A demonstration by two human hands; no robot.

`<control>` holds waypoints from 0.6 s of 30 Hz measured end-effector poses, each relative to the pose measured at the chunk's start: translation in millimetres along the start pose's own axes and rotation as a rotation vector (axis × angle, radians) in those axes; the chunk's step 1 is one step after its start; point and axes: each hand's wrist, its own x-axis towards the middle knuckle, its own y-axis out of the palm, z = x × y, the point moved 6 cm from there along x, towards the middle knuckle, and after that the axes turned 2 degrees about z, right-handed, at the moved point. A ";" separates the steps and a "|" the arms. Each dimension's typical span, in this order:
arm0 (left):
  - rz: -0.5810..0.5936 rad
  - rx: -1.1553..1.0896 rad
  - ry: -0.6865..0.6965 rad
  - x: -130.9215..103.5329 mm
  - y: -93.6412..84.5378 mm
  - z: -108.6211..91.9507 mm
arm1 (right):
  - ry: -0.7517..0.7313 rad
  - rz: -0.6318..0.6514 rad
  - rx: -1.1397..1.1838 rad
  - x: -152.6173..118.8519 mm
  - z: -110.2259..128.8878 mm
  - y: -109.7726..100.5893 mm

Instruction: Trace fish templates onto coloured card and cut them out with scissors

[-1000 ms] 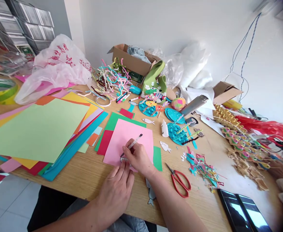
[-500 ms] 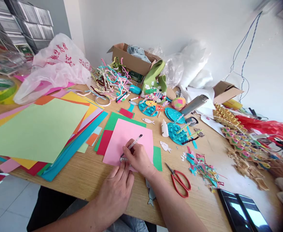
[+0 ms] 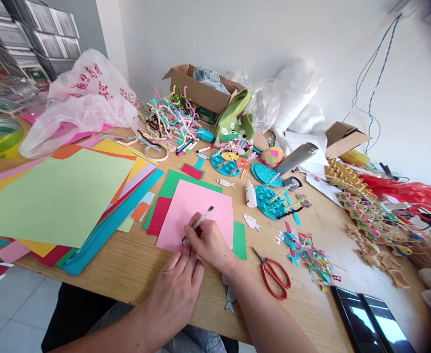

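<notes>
A white pen with a dark end is gripped in my right hand, its lower tip hidden by my fingers over the pink paper. My left hand lies flat with fingers stretched, pressing near the paper's lower edge. Beside its fingertips, partly covered, shows the end of a small pale cutout; its full shape is hidden. Under the pink sheet lie green paper and red paper. A grey fish cutout sits partly beneath my right forearm.
Red-handled scissors lie right of my hands, near paper scraps and a phone-like black device. White fish cutouts and a glue bottle are beyond. Left is a stack of coloured paper. Pipe cleaners pile up behind.
The pen and my right fingers have shifted slightly to the left, and more of the small cutout is now covered. My left hand stays in place.
</notes>
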 end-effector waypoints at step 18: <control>0.005 -0.003 -0.005 -1.9 0.8 -0.5 | -0.002 -0.008 0.048 -3.2 3.6 -2.1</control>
